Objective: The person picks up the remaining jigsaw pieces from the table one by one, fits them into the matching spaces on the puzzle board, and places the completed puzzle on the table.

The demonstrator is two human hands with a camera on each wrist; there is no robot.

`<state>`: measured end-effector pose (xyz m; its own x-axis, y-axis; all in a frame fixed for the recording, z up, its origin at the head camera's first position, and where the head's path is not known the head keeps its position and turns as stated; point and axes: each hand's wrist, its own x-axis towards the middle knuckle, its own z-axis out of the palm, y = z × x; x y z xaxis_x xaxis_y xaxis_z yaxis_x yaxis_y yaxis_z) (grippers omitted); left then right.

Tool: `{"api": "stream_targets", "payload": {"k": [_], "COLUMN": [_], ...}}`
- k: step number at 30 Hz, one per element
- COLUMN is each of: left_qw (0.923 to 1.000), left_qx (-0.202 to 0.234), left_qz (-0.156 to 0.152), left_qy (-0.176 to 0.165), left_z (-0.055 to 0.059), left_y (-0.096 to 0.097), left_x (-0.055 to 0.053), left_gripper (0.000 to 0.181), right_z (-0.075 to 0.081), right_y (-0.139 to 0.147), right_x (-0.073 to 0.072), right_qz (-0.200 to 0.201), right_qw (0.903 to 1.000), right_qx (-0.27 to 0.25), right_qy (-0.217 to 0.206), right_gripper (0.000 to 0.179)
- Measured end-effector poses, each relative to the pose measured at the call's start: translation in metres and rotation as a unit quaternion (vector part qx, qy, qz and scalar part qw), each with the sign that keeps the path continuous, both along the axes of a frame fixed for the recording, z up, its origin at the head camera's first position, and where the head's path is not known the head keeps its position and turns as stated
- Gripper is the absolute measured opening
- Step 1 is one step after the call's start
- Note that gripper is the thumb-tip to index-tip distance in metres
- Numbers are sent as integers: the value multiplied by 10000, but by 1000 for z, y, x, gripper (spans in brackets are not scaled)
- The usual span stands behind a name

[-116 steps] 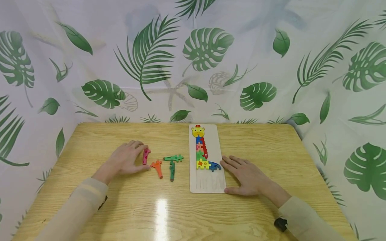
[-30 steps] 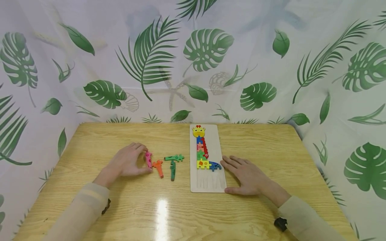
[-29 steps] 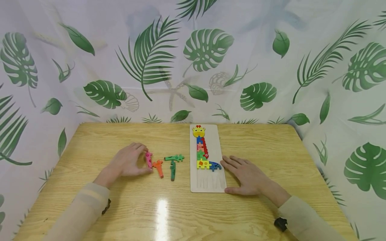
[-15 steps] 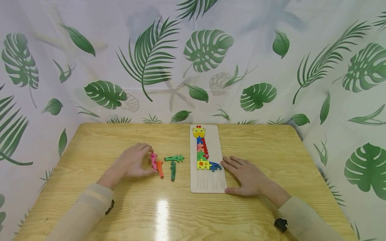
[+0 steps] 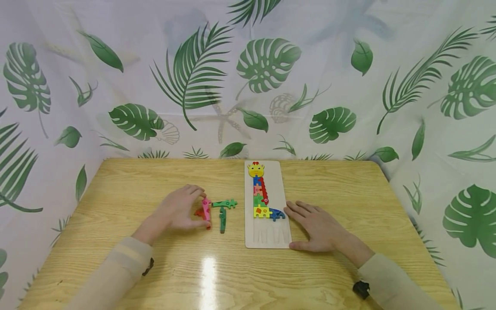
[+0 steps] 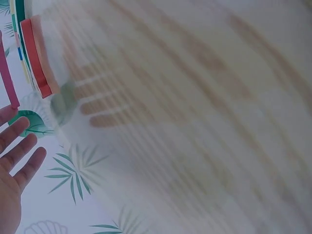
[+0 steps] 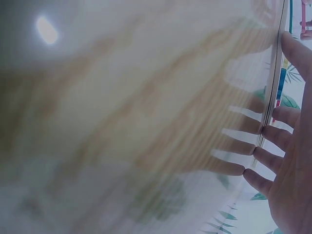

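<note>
My left hand (image 5: 181,209) pinches a pink puzzle piece (image 5: 206,206) between thumb and fingers. In the left wrist view the pink piece (image 6: 8,73) stands off the tabletop. Behind it lies an orange piece (image 5: 198,212), partly covered in the head view. A light wooden puzzle board (image 5: 276,185) lies to the right, with a giraffe's yellow head (image 5: 255,169), a neck and a body of coloured pieces on it. Below the body show bare leg-shaped outlines. My right hand (image 5: 315,228) touches the board's right edge with spread, nearly straight fingers, also seen in the right wrist view.
A green piece (image 5: 224,203) lies sideways left of the board, and a dark green piece (image 5: 222,220) points down just below it. The wooden table (image 5: 333,181) ends at a white cloth (image 5: 286,129) with leaf prints.
My left hand has slid right with the pink piece, which now overlaps the orange piece and comes close to the green one. The right hand and board stay put.
</note>
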<state>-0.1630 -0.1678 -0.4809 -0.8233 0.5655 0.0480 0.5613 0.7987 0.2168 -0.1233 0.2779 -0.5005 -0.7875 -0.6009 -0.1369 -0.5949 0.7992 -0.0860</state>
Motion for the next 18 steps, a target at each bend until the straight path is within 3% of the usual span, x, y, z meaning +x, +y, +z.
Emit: {"api": "stream_targets", "payload": {"k": [18], "left_qw": [9993], "left_qx": [85], "left_qz": [-328], "left_qy": [141], "left_z": [-1], "left_y": [20], "left_x": [2], "left_gripper": [82], "right_z": [1], "right_y": [-1], "right_x": [0], "right_qz": [14], "right_qw": [10000], "right_qx": [-10], "right_qy": [8], "right_gripper": [104]}}
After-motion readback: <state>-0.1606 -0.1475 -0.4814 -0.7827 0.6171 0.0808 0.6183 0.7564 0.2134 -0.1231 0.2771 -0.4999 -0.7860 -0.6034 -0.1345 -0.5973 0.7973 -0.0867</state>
